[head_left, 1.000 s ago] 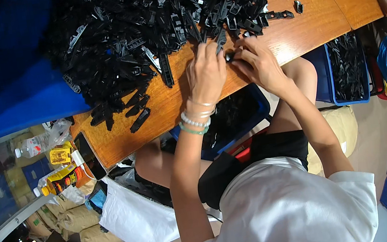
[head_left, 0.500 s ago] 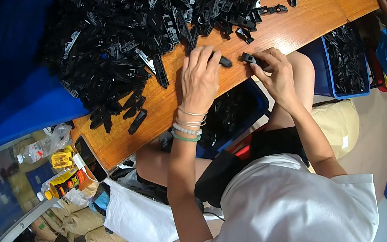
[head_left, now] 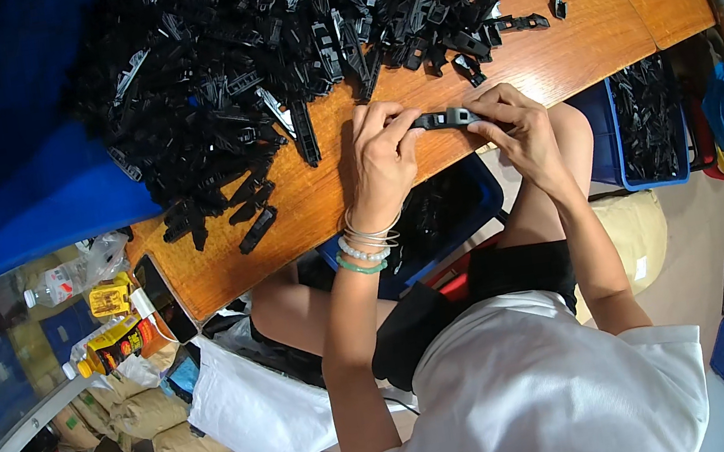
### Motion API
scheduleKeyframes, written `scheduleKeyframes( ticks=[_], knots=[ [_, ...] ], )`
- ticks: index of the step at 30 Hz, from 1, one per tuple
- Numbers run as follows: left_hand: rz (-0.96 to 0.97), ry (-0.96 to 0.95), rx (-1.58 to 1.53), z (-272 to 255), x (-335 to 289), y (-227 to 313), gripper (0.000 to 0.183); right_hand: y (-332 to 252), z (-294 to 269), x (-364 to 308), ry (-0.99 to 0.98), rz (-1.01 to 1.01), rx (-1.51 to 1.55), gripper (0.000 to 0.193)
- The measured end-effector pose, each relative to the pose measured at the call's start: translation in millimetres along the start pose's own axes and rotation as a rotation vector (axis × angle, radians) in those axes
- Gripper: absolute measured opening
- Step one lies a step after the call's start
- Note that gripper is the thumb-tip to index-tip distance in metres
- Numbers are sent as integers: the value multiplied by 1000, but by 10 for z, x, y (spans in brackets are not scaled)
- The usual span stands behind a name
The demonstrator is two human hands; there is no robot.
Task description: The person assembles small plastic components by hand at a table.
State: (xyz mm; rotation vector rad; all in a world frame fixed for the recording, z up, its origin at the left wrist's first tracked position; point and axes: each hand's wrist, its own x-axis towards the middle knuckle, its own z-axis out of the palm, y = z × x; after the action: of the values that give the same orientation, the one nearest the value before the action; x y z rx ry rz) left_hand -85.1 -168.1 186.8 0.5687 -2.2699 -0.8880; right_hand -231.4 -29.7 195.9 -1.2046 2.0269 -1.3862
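Note:
Between my hands, over the front edge of the wooden table (head_left: 321, 204), is a black plastic part (head_left: 449, 118) made of two pieces brought end to end. My left hand (head_left: 383, 148) grips its left end between thumb and fingers. The right end is pinched in my right hand (head_left: 515, 123). Whether the two pieces are locked together I cannot tell. A large heap of black plastic parts (head_left: 246, 75) covers the table just beyond my hands, and a few single parts (head_left: 469, 70) lie apart from it.
A blue bin (head_left: 472, 226) with black parts stands under the table edge by my legs. Another blue bin (head_left: 660, 180) of parts is at the right. A big blue tray (head_left: 50, 202) borders the heap at left. Bottles (head_left: 122, 343) and a phone (head_left: 165, 297) are near the left table corner.
Both hands have come together. The two black pieces, apart before, now meet end to end between my fingers. The left hand has turned so its thumb faces the right hand.

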Motion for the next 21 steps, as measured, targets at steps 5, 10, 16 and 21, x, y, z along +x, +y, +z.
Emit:
scheduleKeyframes(
  ticks=[5, 10, 16, 21],
  knots=[
    [62, -99, -4, -47, 63, -21, 21, 36, -26, 79, -46, -120, -93, 26],
    [111, -151, -15, -76, 69, -62, 21, -27, 91, 131, -103, -235, -231, 25],
    [-69, -110, -103, -205, 121, 0, 26, 4, 52, 9, -178, -128, 57, 18],
    [9, 155, 472, -63, 285, -173, 22, 154, 121, 439, 426, -319, -443, 10]
  ],
)
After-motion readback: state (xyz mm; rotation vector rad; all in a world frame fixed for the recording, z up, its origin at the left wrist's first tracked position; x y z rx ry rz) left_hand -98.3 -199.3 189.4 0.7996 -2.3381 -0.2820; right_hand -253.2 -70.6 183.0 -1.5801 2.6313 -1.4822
